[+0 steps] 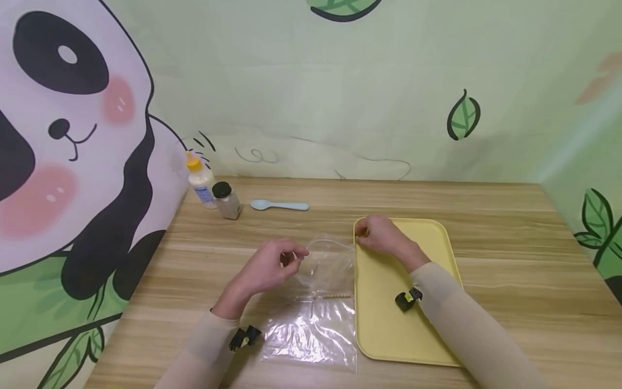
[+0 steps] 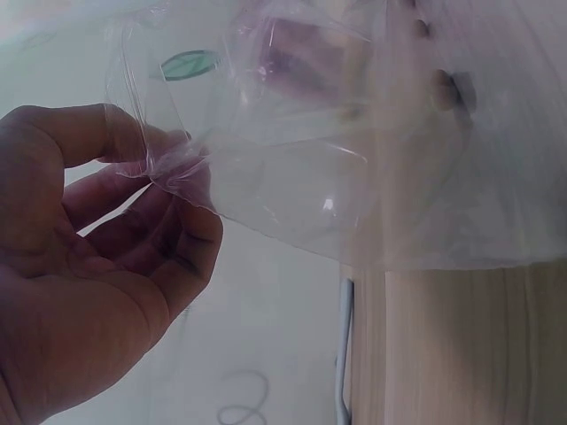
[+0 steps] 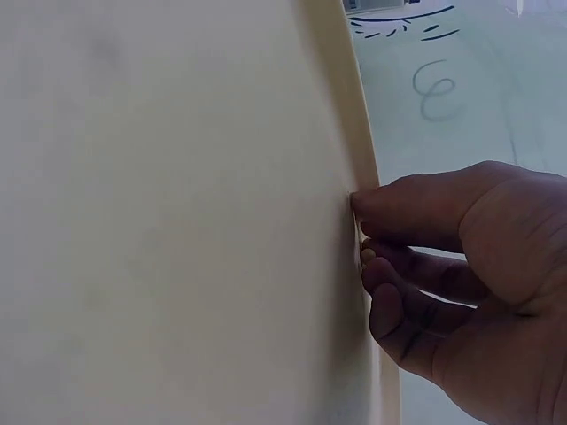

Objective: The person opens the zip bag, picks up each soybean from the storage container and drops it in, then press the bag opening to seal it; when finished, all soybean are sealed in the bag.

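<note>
A clear plastic bag (image 1: 311, 329) lay on the wooden table (image 1: 529, 259), its right side just beside the left edge of a yellow tray (image 1: 384, 335), with a short row of small tan beads (image 1: 336, 296) across its middle. A person's left hand (image 1: 267, 266) pinched the bag's edge, thumb and fingers together; the right hand (image 1: 386, 237) bent its fingers to a narrow gap at the tray's far left rim, though whether they held anything could not be told. Tabletop stretched right of the tray and behind it. Farther back were a blue spoon (image 1: 286, 206), a black-capped jar (image 1: 228, 204) and a yellow-tipped bottle (image 1: 201, 181), before a painted wall (image 1: 316, 108).
</note>
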`<state>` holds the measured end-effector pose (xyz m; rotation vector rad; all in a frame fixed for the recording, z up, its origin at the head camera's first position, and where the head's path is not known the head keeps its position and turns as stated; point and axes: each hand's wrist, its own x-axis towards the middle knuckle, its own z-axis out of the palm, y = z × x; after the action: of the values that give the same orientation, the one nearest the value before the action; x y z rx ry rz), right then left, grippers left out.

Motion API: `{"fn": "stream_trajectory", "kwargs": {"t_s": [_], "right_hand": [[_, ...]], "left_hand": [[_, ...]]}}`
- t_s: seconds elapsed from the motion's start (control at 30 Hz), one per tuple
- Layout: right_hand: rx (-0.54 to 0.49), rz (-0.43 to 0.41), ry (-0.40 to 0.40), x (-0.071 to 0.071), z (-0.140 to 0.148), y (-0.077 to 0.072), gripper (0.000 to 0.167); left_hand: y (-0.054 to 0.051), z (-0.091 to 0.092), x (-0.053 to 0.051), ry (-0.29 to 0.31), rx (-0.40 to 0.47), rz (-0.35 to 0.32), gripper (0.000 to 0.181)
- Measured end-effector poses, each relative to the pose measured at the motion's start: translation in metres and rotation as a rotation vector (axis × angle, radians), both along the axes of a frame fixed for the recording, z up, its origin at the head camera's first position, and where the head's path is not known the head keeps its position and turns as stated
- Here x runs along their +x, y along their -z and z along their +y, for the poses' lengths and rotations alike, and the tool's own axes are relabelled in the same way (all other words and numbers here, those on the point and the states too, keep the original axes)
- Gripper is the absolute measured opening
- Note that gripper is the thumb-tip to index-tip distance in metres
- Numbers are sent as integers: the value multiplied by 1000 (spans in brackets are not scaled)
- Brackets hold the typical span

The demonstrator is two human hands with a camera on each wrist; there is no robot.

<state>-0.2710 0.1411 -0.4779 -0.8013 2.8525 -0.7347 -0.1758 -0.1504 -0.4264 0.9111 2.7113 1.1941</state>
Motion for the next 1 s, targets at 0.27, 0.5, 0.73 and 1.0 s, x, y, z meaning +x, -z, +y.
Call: {"fn": "stream_trajectory", "kwargs": {"t_s": [0.27,0.5,0.73,1.0], "right_hand": [[53,19,-19,-2,-2,2,8],[50,-2,8,-1,-2,2,7],[38,-10,35,1,-1,-1,11],[25,-9,44,3,-1,-4,15]], "left_hand": [[0,1,0,2,3,1,21],[-1,0,1,12,5,3,21],[-1,1,1,7,1,3,21],[-1,2,1,2,2,-5,20]]}}
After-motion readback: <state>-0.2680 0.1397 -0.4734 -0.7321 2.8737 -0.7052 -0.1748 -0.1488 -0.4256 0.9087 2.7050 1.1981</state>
